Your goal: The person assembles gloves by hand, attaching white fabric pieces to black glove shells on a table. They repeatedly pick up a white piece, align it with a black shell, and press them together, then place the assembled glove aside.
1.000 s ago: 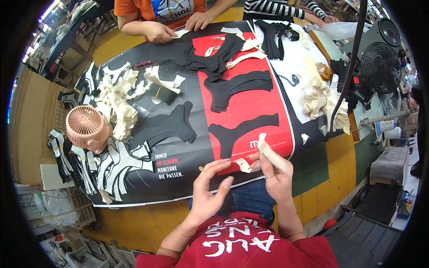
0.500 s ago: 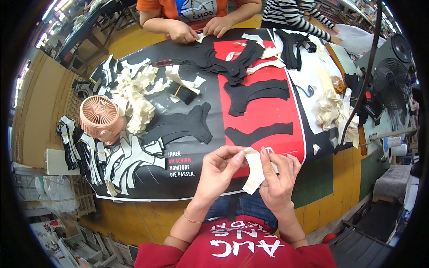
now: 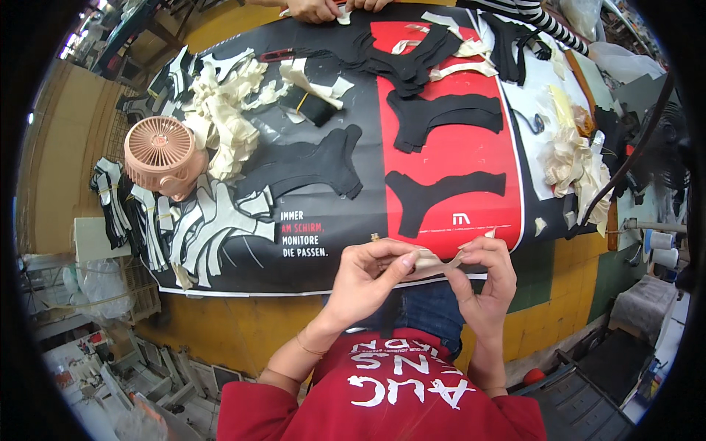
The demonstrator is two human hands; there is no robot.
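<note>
Between my two hands, just off the table's near edge, a thin cream fabric piece (image 3: 434, 267) is stretched. My left hand (image 3: 368, 279) pinches one end between thumb and fingers. The other end is pinched in my right hand (image 3: 485, 275). Black cut fabric pieces (image 3: 448, 192) lie flat on the red part of the table cover, beyond my hands. To their left rests a stack of wide black pieces (image 3: 323, 165). At the left, black and white cut pieces (image 3: 220, 228) overlap in a fanned heap.
A peach fan (image 3: 163, 156) stands at the left beside a heap of cream scraps (image 3: 220, 121). More cream scraps (image 3: 570, 162) lie at the right. Across the table, a co-worker's hands (image 3: 316, 9) hold a small pale piece. A dark cable (image 3: 636, 158) hangs at the right.
The cream piece has turned from broadside to nearly edge-on and is drawn out between my hands. My right hand has shifted slightly right. The table sits higher in the view.
</note>
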